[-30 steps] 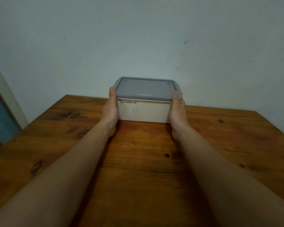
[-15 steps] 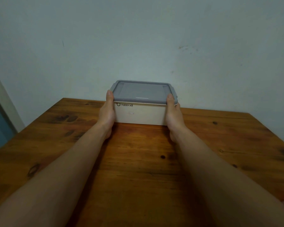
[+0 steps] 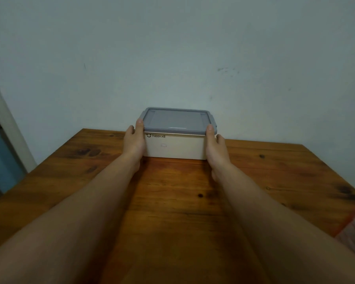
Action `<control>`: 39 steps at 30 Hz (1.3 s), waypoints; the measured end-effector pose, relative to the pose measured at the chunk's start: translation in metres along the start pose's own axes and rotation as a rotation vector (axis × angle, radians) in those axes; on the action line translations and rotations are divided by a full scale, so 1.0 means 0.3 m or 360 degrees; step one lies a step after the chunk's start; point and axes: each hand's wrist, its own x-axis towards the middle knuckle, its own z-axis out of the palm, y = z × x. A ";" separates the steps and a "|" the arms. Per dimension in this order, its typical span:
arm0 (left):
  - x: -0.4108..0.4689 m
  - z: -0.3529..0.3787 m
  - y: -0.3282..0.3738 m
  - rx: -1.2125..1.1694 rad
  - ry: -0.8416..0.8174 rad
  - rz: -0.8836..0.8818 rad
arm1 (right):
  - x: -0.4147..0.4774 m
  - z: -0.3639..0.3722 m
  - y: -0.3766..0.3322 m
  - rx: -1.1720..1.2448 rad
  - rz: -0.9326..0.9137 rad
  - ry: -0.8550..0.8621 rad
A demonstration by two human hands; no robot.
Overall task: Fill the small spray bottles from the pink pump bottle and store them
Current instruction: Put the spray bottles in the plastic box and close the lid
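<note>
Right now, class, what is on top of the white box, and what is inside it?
A grey lid covers the white box. Its contents cannot be seen: the lid and walls hide them.

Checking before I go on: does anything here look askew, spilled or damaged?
Nothing stands out. The white box sits square on the wooden table, its grey lid level and closed, the left hand and right hand pressed to its ends. No spill shows; only faint dark scuffs mark the wall.
</note>
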 end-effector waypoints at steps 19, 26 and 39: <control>-0.294 -0.047 0.100 -0.0074 0.0020 0.0555 | -0.212 -0.067 -0.074 0.0021 -0.0179 0.0043; -0.474 -0.011 0.086 -0.0156 -0.0141 0.0508 | -0.331 -0.113 -0.062 0.0033 -0.0262 -0.0001; -0.742 0.098 0.132 -0.0307 -0.0484 0.0601 | -0.578 -0.256 -0.193 0.0003 -0.0717 -0.0130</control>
